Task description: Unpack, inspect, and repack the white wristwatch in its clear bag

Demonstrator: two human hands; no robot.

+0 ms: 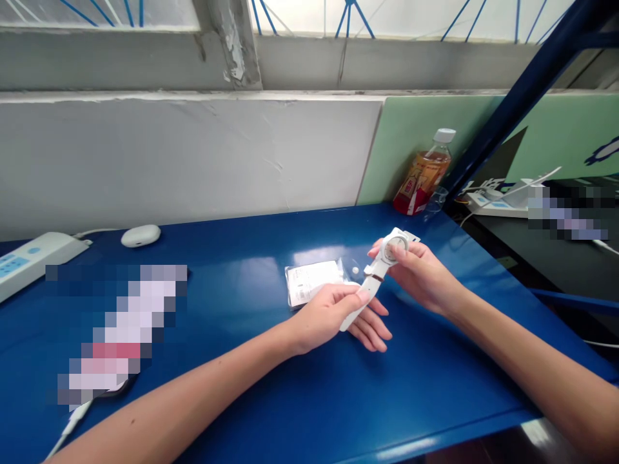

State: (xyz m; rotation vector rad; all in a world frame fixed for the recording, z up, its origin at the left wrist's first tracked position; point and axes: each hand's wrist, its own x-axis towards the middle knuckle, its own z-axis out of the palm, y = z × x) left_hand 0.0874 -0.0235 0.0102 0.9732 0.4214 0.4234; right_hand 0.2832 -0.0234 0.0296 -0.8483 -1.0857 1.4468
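A white wristwatch (395, 249) with a round face is held above the blue table (232, 361), its strap slanting down to the left. My right hand (420, 274) pinches the watch at its case, the thumb on the face. Lower down, my left hand (338, 316) grips the strap's free end between thumb and fingers, with the other fingers stretched out beneath. Just behind my left hand lies a small white box or card (312, 280) in clear plastic, partly hidden by that hand.
A drink bottle (423, 174) stands at the table's back right corner, near a blue metal post (512, 96). On the left lie a white power strip (41, 258), a white earbud case (140, 236) and a blurred phone-like device (123, 335) with a white cable.
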